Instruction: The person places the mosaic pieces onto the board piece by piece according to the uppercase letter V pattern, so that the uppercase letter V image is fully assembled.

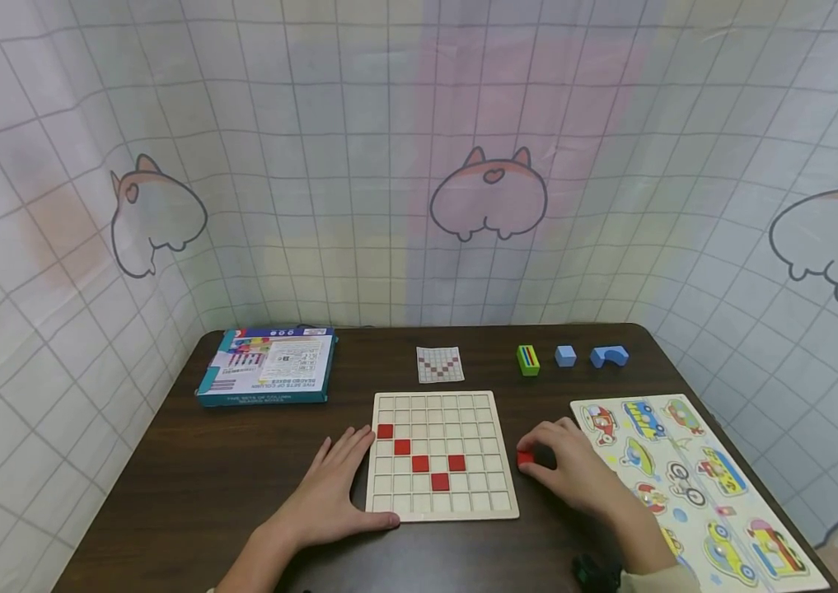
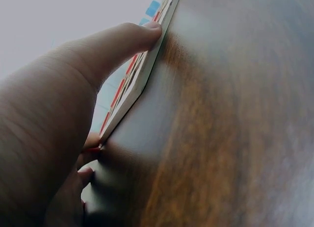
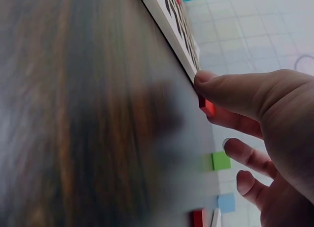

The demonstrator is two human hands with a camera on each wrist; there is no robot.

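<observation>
A pale wooden grid board lies flat on the dark table, with several red square tiles set in its cells. They form a V shape whose right arm has a single tile. My left hand is spread at the board's near left corner, its thumb on the front edge and fingertips along the left side. Off the board's right edge, my right hand pinches a red block between thumb and index finger. The other fingers of that hand curve loosely in the right wrist view.
Behind the board lies a small pattern card. A flat box sits at the back left. At the back right stand a green striped block, a blue cube and a blue arch. A vehicle picture board lies at right.
</observation>
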